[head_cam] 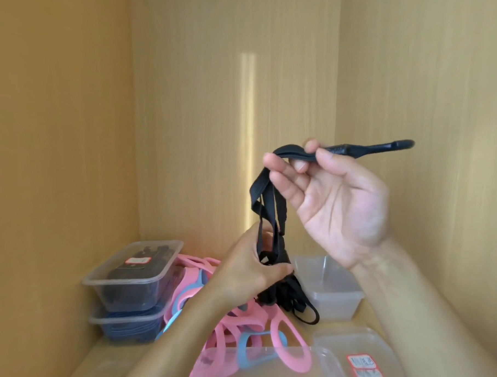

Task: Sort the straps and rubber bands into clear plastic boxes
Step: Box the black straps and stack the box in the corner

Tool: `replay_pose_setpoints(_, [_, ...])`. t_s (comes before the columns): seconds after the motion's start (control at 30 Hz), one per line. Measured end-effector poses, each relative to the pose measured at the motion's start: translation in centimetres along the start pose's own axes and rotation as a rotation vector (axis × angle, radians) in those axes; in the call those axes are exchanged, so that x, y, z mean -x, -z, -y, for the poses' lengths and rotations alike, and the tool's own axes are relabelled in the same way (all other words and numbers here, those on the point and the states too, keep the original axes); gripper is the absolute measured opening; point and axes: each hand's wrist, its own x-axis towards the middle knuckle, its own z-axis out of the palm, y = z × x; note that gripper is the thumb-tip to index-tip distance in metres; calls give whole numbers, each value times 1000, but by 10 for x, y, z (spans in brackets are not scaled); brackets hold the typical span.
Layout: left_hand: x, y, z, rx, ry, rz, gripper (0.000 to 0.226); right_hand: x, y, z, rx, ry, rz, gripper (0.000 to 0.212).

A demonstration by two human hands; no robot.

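- Fingers (pixel 287 187) of the right hand (pixel 340 203) are bent in towards the thumb, and together they pinch the upper part of the black straps (pixel 265 194). From my feed the palm faces the camera.
- Past the right thumb, a stiff black end of one strap sticks out to the side, away from the left hand (pixel 249 271).
- Below the right fingertips, the straps hang down in loose loops to the left hand, which is closed round the bunch. Its fingers (pixel 281 268) wrap the bundle and I see only the back of the hand.
- Under the left fist, more black loops spill down and rest on the pile below.
- Beneath both hands lie the pink rubber bands (pixel 235 327) in a heap, with a few blue rubber bands (pixel 246 342) mixed among them.
- Left of the left hand stand two stacked boxes: the lidded top box (pixel 135 271) holds dark items, and the lower box (pixel 124 325) holds blue ones.
- Behind the left fingers, just beside the hanging loops, sits an open clear box (pixel 331 289).
- Below the right wrist lies a clear lid (pixel 359 361) with a red-edged label.
- Nearest me, a further clear container (pixel 251 359) overlaps the front of the pink heap; I cannot tell what it holds.
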Motion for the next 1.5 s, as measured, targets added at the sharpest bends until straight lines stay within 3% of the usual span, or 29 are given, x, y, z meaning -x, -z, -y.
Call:
replay_pose_setpoints(0.17, [2,-2,17,122,25,-64,76,1,-1,4,-131,73,-61,6])
replay_pose_setpoints(0.3, [-4,2,26,-9,44,-447,80,0,-2,5,-189,105,-89,9])
replay_pose_setpoints(0.33, [-4,7,27,-38,68,-477,75,0,-3,7,-203,120,-96,9])
replay_pose_setpoints(0.47, [-6,33,31,13,197,-307,28,-3,7,6,-197,152,-172,7])
replay_pose_setpoints(0.63, [-11,59,24,214,334,-566,30,-15,50,2,-198,174,-484,24])
replay_pose_setpoints(0.8, [-10,64,20,309,393,-411,21,-16,107,-10,-177,141,-707,8])
replay_pose_setpoints(1.0, [-15,77,7,458,248,-626,31,-15,117,-18,-88,141,-754,9])
replay_pose_setpoints(1.17, [-15,83,-10,454,117,-769,24,-21,108,-9,-55,207,-726,11])
replay_pose_setpoints(1.37, [-13,85,-7,368,157,-772,24,-22,109,0,-32,261,-742,9])
replay_pose_setpoints(1.5, [-8,101,3,420,226,-866,23,-21,108,0,-6,255,-743,11])
